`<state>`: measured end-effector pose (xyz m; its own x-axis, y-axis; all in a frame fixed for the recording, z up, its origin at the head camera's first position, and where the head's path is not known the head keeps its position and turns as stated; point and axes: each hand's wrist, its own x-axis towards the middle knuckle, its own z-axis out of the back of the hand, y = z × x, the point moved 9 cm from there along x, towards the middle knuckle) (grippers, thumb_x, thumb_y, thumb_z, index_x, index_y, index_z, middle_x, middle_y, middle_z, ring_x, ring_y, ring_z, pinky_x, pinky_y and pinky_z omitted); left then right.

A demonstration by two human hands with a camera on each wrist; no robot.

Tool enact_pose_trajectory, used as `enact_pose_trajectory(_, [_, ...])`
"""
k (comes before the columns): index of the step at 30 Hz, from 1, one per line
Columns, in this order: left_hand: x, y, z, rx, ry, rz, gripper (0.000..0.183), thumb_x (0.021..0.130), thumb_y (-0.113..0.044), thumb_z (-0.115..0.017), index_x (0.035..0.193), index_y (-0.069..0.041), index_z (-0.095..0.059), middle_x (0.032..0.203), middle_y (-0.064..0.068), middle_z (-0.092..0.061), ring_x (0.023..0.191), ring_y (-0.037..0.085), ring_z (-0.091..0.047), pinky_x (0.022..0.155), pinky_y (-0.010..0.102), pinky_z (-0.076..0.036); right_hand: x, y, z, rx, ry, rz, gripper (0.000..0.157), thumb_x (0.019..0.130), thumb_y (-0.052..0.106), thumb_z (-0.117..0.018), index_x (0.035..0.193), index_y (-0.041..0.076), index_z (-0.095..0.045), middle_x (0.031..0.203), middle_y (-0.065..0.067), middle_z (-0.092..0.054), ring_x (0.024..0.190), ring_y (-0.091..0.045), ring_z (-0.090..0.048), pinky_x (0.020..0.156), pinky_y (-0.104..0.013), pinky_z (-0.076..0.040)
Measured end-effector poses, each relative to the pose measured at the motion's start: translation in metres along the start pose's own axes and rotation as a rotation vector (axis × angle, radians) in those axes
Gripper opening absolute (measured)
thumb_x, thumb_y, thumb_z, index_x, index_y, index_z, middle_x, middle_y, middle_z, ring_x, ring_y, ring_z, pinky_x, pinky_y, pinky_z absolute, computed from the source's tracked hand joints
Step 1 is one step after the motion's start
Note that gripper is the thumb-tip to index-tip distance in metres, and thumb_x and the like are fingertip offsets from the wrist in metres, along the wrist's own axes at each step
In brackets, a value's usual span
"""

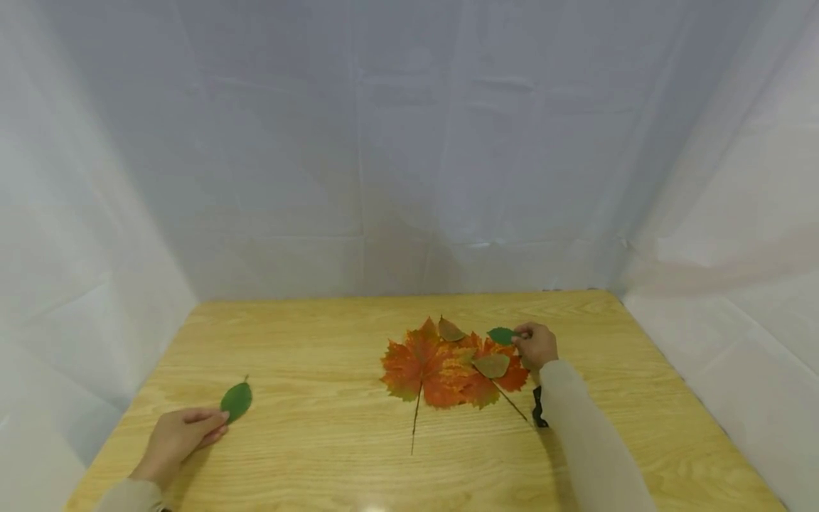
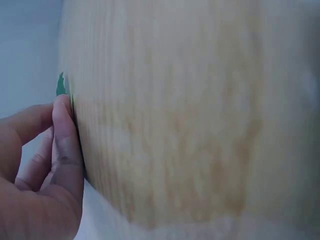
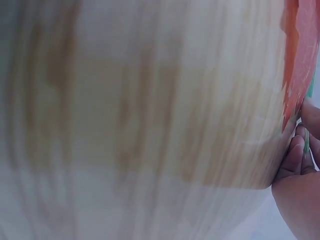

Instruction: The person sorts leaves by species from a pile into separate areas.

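My left hand (image 1: pixel 182 437) pinches a green oval leaf (image 1: pixel 237 402) between thumb and fingers at the left side of the table; in the left wrist view only the tip of that leaf (image 2: pixel 61 84) shows past the fingertips. At the right, my right hand (image 1: pixel 536 344) pinches a second green leaf (image 1: pixel 501 336) by one end, over the upper edge of the orange-red leaves. Two large orange-red maple-like leaves (image 1: pixel 409 359) with thin dark stems lie overlapping. A brownish-green leaf (image 1: pixel 492 365) lies on the right one, and another brownish leaf (image 1: pixel 451 330) sits at their top edge.
The wood-grain table (image 1: pixel 307 441) has white sheeting (image 1: pixel 358 178) behind it and at both sides. A small black object (image 1: pixel 539 409) shows beside the right sleeve (image 1: pixel 585 427), partly hidden, too small to identify.
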<state>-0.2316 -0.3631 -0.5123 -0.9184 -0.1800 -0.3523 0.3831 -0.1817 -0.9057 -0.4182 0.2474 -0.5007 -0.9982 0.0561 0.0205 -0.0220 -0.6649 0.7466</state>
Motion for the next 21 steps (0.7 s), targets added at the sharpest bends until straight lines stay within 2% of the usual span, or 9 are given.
enact_pose_trajectory(10, [-0.002,-0.002,-0.003,0.057,0.011,0.02,0.039,0.091,-0.008,-0.065,0.115,0.021,-0.056,0.085,0.0,-0.07,0.073,0.007,-0.068,0.071,0.021,-0.056,-0.001,-0.002,-0.001,0.001,0.007,-0.002,0.026,0.093,0.008,-0.061,0.114,-0.006,-0.062,0.104,-0.022,-0.062,0.092,-0.035,-0.061,0.08,-0.048,-0.052])
enact_pose_trajectory(14, [-0.004,-0.007,-0.018,0.088,0.025,-0.008,0.039,0.091,-0.005,-0.064,0.115,0.024,-0.054,0.087,0.003,-0.07,0.073,0.008,-0.068,0.071,0.021,-0.056,0.001,-0.004,-0.001,0.003,0.005,-0.002,0.026,0.093,0.009,-0.062,0.114,-0.005,-0.063,0.103,-0.021,-0.062,0.092,-0.033,-0.062,0.08,-0.048,-0.052])
enact_pose_trajectory(21, [-0.005,-0.012,-0.046,0.058,0.038,-0.018,0.037,0.09,-0.002,-0.063,0.115,0.024,-0.053,0.087,0.007,-0.07,0.074,0.011,-0.069,0.071,0.022,-0.057,0.001,-0.003,0.0,0.009,0.001,-0.004,0.025,0.093,0.01,-0.062,0.114,-0.004,-0.063,0.101,-0.018,-0.062,0.09,-0.031,-0.062,0.079,-0.046,-0.052])
